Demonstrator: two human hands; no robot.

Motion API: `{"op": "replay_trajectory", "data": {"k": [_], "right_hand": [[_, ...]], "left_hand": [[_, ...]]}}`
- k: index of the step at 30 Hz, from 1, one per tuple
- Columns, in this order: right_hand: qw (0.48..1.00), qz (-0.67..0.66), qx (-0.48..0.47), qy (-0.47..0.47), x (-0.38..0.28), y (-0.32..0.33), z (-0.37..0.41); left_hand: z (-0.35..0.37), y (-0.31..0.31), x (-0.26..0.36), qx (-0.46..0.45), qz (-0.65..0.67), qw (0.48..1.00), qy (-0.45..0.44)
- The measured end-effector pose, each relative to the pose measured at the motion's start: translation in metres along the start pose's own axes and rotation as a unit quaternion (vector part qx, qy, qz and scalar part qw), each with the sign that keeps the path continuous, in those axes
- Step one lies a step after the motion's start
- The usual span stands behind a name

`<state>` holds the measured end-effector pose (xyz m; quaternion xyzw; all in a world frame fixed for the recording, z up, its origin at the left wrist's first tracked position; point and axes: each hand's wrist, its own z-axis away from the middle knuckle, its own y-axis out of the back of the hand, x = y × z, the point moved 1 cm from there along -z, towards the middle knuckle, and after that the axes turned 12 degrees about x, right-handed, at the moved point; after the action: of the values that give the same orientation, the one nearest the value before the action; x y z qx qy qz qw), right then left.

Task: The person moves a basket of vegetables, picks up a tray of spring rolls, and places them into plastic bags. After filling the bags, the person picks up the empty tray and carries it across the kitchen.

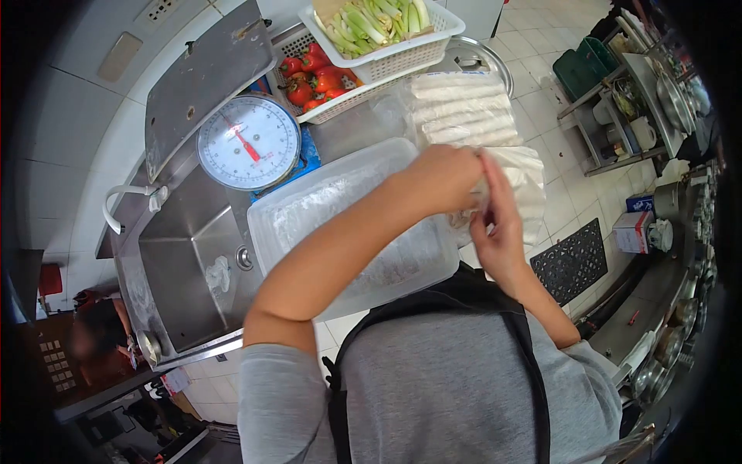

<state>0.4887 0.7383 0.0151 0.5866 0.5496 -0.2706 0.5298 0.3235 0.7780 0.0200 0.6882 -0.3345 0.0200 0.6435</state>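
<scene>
Above steel counter [344, 133], left hand [447, 180] and right hand [499, 229] clutch plastic bag [465, 110].

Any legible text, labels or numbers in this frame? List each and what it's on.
Nothing can be quoted; no text is legible.
Scale dial: numerals too small to read.
Carton at right: print blurred.
Keypad at lower left: key marks blurred.

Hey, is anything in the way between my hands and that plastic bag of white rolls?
Nothing visible. Both the left hand and the right hand touch the plastic bag; the clear tub lies under the left forearm, beside it.
</scene>
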Motion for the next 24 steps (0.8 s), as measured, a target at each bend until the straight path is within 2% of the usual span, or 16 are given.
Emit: {"op": "replay_trajectory", "data": {"k": [3,6,7,9,12,14,18,20,21,24], "right_hand": [[0.999,-0.045,0.014,0.005,0.006,0.007,-0.008],[0.999,-0.038,-0.005,-0.014,0.005,0.008,-0.005],[0.999,-0.046,0.002,-0.018,0.005,0.007,-0.005],[0.998,-0.06,0.016,-0.022,0.006,0.004,-0.006],[0.997,-0.068,0.026,-0.008,0.011,-0.003,-0.007],[0.998,-0.062,0.019,-0.003,0.009,-0.008,-0.006],[0.997,-0.079,0.014,-0.02,0.008,-0.004,-0.008],[0.996,-0.079,0.006,-0.029,0.008,-0.005,-0.008],[0.996,-0.08,0.002,-0.033,0.009,-0.006,-0.007],[1.0,0.025,-0.019,0.002,0.009,-0.004,-0.011]], "left_hand": [[-0.006,-0.004,-0.004,0.064,0.123,0.99,0.005],[0.036,0.017,-0.021,0.119,0.165,0.977,0.067],[0.053,0.02,-0.026,0.166,0.182,0.962,0.118],[0.082,0.015,-0.036,0.26,0.212,0.917,0.216],[0.093,-0.063,-0.007,0.467,0.255,0.787,0.313],[0.07,-0.093,0.029,0.421,0.246,0.828,0.277],[0.061,-0.06,0.01,0.335,0.319,0.857,0.226],[0.075,-0.05,-0.004,0.314,0.312,0.871,0.215],[0.078,-0.051,-0.006,0.344,0.231,0.885,0.214],[0.075,-0.053,0.004,0.294,0.312,0.851,0.305]]}}
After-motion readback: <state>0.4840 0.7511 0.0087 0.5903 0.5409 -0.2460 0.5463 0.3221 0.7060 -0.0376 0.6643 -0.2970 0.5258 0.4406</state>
